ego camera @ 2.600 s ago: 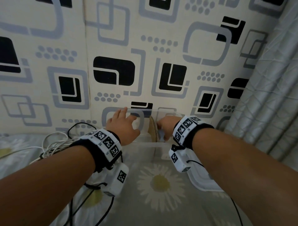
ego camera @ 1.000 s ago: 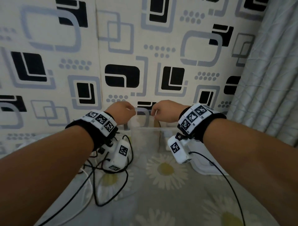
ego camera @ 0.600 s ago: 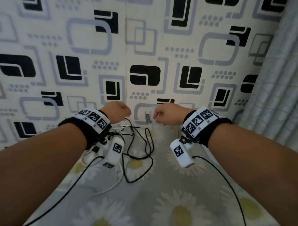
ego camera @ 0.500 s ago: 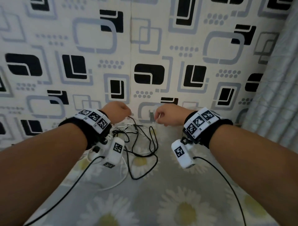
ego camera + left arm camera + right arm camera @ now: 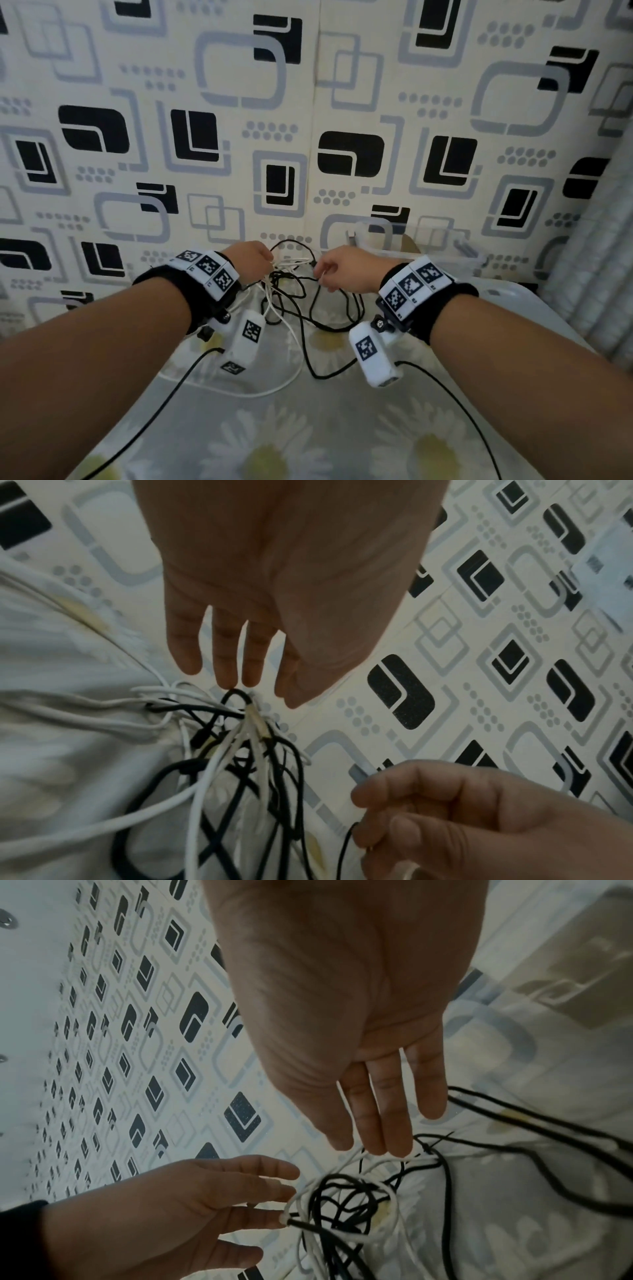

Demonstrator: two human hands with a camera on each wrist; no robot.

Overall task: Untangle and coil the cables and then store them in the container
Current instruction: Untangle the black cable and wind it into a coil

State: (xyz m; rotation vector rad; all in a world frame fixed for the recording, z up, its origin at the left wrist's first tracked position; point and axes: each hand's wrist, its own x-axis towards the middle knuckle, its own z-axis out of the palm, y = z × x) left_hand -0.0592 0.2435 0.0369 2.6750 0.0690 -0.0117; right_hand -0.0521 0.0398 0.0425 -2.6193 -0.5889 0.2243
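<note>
Untangling stage: left hand (image 5: 251, 262) rests near-straight fingertips (image 5: 226, 680) on the cables (image 5: 294, 291) knotted on the bed (image 5: 308, 428) between the hands; right hand (image 5: 346, 270) pinches a black strand (image 5: 346, 845), likely to be eased free next; container (image 5: 455, 243) stands beyond it.

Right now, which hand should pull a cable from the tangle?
Probably the right hand: it pinches a thin black cable beside the tangle, while the left hand only touches it with straight fingers.

Right hand (image 5: 346, 1010), left hand (image 5: 154, 1221) at tangled cables (image 5: 346, 1202).
</note>
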